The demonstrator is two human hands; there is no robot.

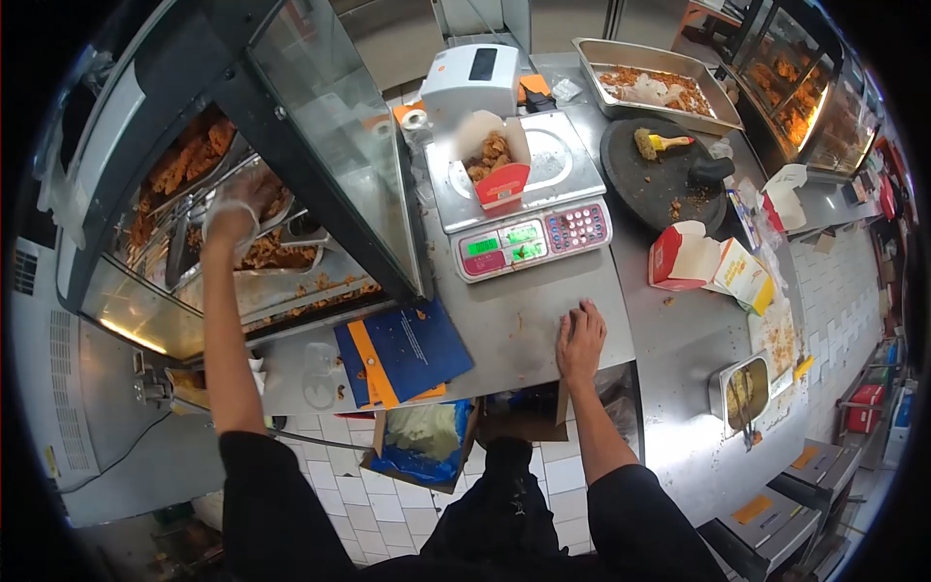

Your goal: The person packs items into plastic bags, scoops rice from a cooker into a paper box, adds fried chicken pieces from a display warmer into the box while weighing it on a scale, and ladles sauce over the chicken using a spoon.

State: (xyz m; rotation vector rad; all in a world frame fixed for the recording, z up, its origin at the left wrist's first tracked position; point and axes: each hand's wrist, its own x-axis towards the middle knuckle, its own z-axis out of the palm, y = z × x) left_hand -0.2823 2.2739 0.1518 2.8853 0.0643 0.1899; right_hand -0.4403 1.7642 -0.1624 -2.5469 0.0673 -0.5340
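My left hand (pixel 233 218), in a clear plastic glove, reaches into the glass display cabinet (pixel 335 145) over metal trays of fried chicken (pixel 276 254); its fingers are blurred and what they hold cannot be made out. My right hand (pixel 582 341) rests bare on the steel counter (pixel 514 330), fingers spread, holding nothing. Beyond it stands a digital scale (pixel 529 240) with lit green displays. On the scale's plate sits an open red and white box (pixel 503 184) holding fried pieces (pixel 490 155).
A blue and orange folder (pixel 417 354) lies beside the cabinet. Right of the scale are a round black board (pixel 645 184) with a brush (pixel 664 143), a red box (pixel 679 254), a yellow-white box (pixel 742 274) and a small metal tin (pixel 716 396). A large tray (pixel 601 94) stands behind.
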